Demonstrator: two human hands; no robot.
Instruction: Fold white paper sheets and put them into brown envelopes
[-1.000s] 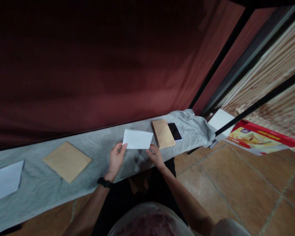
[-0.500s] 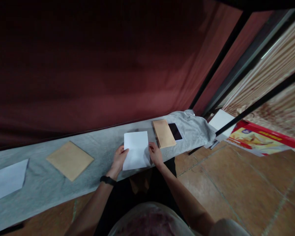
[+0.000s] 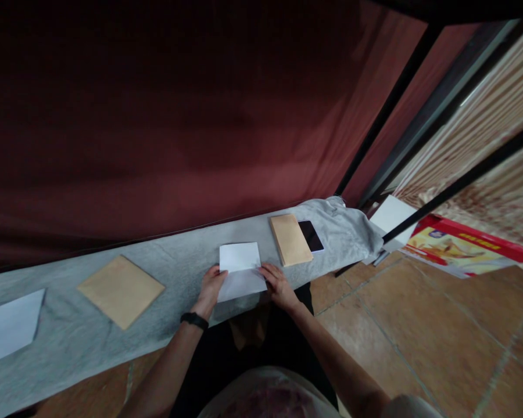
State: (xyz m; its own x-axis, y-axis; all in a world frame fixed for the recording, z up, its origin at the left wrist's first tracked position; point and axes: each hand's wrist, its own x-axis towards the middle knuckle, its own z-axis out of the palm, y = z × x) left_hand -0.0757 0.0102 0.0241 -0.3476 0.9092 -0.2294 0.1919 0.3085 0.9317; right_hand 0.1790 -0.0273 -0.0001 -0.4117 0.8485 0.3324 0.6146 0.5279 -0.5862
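Observation:
A white sheet of paper [image 3: 240, 256] with a crease across its middle is held between my two hands over the cloth-covered table. My left hand [image 3: 210, 285] grips its left edge, thumb on top near the crease. At the right edge my right hand [image 3: 279, 284] pinches the paper, fingers reaching onto it by the crease. The lower half tilts toward me and looks greyer than the upper half. Close to my right hand lies a stack of brown envelopes [image 3: 293, 239]. Left of my left hand, a single brown envelope [image 3: 121, 292] rests flat.
A dark-screened tablet or phone [image 3: 312, 237] lies partly under the envelope stack. White paper [image 3: 11, 326] lies at the table's far left. Grey cloth [image 3: 174, 255] covers the narrow table. A red and yellow box [image 3: 466, 247] and white boards [image 3: 394, 219] stand at right, near black poles.
The paper has bent further along its middle crease and looks shorter from above. My right hand has shifted slightly, its fingers now further over the paper's edge.

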